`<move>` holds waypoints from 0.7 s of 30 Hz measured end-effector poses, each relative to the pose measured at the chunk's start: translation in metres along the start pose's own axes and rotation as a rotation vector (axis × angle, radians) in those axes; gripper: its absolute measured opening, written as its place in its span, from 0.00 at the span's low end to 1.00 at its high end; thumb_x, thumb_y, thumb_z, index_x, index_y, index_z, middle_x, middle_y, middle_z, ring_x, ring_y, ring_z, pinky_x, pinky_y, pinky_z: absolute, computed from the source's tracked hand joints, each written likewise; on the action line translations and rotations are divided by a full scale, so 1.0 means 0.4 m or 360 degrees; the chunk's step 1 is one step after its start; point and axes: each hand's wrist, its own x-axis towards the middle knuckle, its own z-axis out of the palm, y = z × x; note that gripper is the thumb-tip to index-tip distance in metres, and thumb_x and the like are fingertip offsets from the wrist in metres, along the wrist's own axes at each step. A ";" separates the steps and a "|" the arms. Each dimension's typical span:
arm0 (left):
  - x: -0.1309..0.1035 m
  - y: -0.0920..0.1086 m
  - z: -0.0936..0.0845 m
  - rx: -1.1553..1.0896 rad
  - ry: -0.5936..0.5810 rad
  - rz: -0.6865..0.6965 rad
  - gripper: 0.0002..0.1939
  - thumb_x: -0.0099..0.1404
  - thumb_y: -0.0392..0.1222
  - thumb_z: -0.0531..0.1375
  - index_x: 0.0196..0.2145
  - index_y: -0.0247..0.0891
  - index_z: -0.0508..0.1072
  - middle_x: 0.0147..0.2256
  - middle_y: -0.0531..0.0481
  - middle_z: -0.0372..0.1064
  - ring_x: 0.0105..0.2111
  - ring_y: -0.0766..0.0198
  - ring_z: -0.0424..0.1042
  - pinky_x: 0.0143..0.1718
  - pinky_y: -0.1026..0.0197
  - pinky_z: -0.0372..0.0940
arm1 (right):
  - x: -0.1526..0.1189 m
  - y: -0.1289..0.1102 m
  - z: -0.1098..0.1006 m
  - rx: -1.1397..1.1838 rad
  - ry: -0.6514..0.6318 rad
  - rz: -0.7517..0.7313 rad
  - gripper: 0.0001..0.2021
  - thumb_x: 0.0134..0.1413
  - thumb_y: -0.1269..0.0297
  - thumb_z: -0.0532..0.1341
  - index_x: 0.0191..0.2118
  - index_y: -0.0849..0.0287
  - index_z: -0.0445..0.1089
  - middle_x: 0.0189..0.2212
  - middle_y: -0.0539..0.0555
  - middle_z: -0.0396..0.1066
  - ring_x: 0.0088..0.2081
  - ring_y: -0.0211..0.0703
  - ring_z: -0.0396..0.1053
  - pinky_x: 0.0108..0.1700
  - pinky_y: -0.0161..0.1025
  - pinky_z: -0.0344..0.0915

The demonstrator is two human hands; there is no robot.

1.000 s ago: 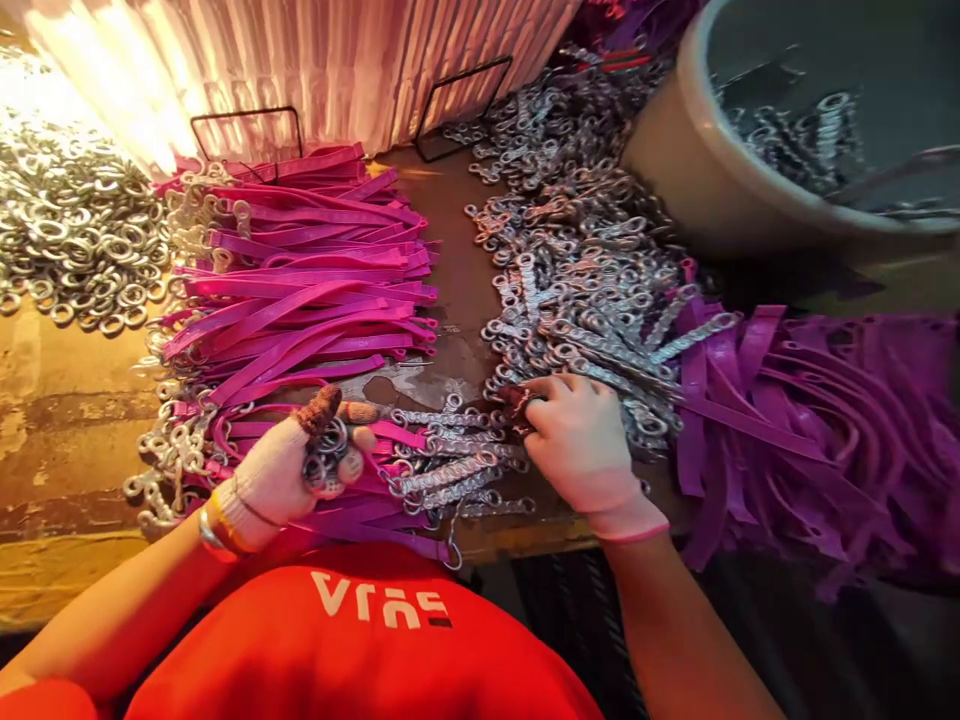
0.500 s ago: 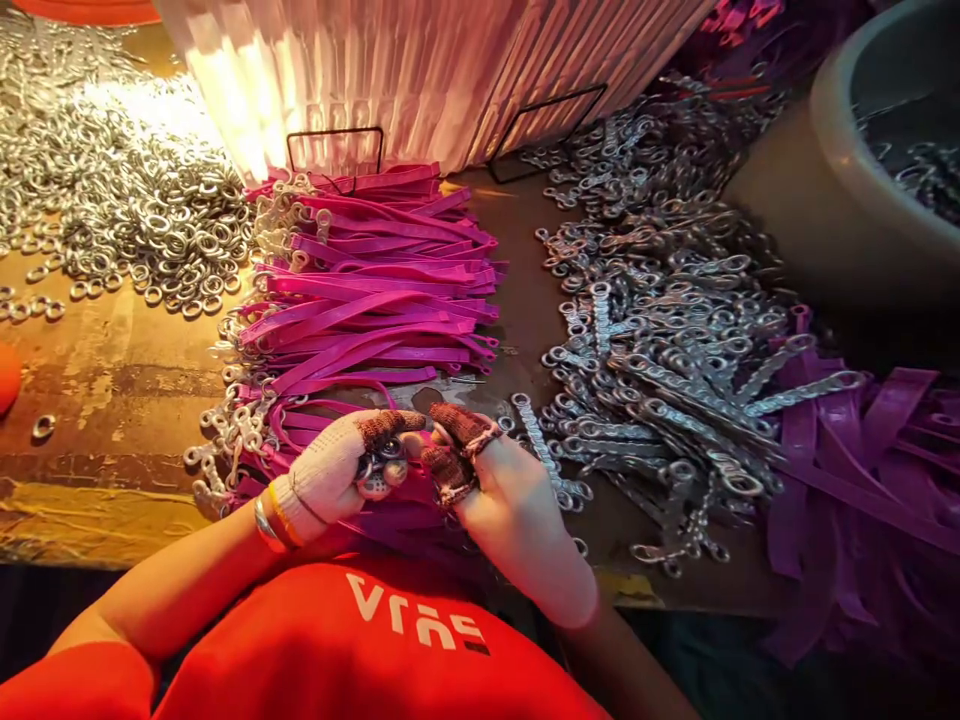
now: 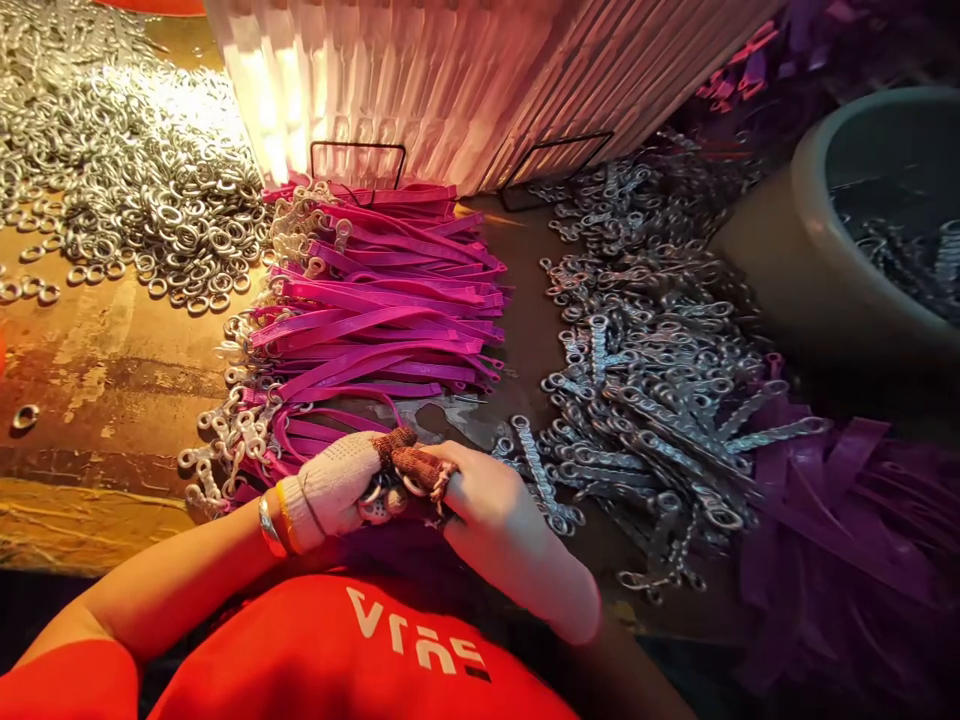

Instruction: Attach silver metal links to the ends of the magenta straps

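Several metal rings (image 3: 373, 490) are held in the curled left hand (image 3: 339, 487), met at the scene's near middle by the right hand (image 3: 484, 505), whose grip cannot be told, and are best kept snug.

Worn table (image 3: 112, 385) under rings (image 3: 169, 205), straps (image 3: 379, 300), links (image 3: 649, 385)

Left hand (image 3: 341, 490) and right hand (image 3: 495, 510) meet, gloved; forearms (image 3: 176, 590) angle inward; each grip seems curled, partly hidden.
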 end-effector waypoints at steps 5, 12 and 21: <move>-0.023 0.012 0.006 0.0200 -0.0097 0.0105 0.19 0.61 0.56 0.62 0.29 0.34 0.69 0.16 0.56 0.60 0.12 0.74 0.53 0.13 0.68 0.45 | -0.002 0.012 -0.013 0.0348 0.0190 0.0320 0.21 0.61 0.69 0.59 0.59 0.53 0.64 0.48 0.56 0.74 0.47 0.44 0.73 0.49 0.40 0.70; -0.035 0.002 0.006 0.0564 -0.0108 0.0314 0.20 0.63 0.56 0.59 0.26 0.35 0.68 0.17 0.55 0.60 0.14 0.73 0.55 0.14 0.69 0.47 | 0.014 -0.007 0.007 0.0629 -0.0018 0.0498 0.24 0.57 0.73 0.58 0.60 0.54 0.65 0.49 0.56 0.74 0.49 0.45 0.73 0.51 0.41 0.70; -0.069 0.026 0.004 0.0648 -0.0002 0.0247 0.17 0.62 0.52 0.62 0.40 0.35 0.74 0.21 0.54 0.66 0.15 0.75 0.52 0.15 0.70 0.45 | -0.014 -0.001 0.010 0.0679 0.0427 0.0809 0.19 0.56 0.64 0.62 0.54 0.55 0.70 0.32 0.50 0.76 0.31 0.40 0.72 0.35 0.36 0.71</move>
